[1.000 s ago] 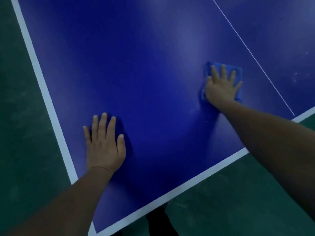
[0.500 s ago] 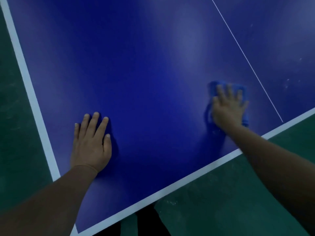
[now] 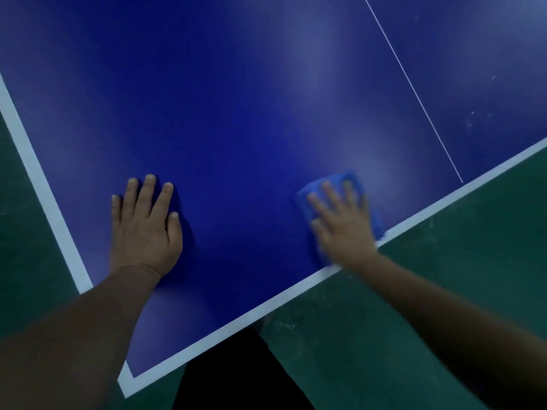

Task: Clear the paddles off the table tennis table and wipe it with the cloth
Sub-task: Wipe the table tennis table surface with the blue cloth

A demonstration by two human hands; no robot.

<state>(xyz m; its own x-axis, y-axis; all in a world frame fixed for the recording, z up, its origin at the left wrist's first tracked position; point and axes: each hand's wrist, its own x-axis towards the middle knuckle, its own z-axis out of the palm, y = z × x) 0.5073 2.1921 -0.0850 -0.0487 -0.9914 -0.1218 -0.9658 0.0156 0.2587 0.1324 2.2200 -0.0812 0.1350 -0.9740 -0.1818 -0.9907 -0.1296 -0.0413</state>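
The blue table tennis table [image 3: 251, 119] fills most of the view, with white lines along its edges. A blue cloth [image 3: 337, 180] lies flat on it close to the near white edge line. My right hand [image 3: 340, 223] presses down on the cloth with straight, spread fingers; the hand looks blurred. My left hand [image 3: 145, 226] rests flat on the bare table near the left corner, fingers straight. No paddle is in view.
A thin white centre line [image 3: 414, 93] runs up the table at the right. Green floor [image 3: 444, 276] lies beyond the near edge and at the left. A dark shape [image 3: 236, 380] shows under the table's corner.
My right hand has slid the cloth toward me and to the left, from mid-table down to the near edge line. My left hand has stayed flat on the table.
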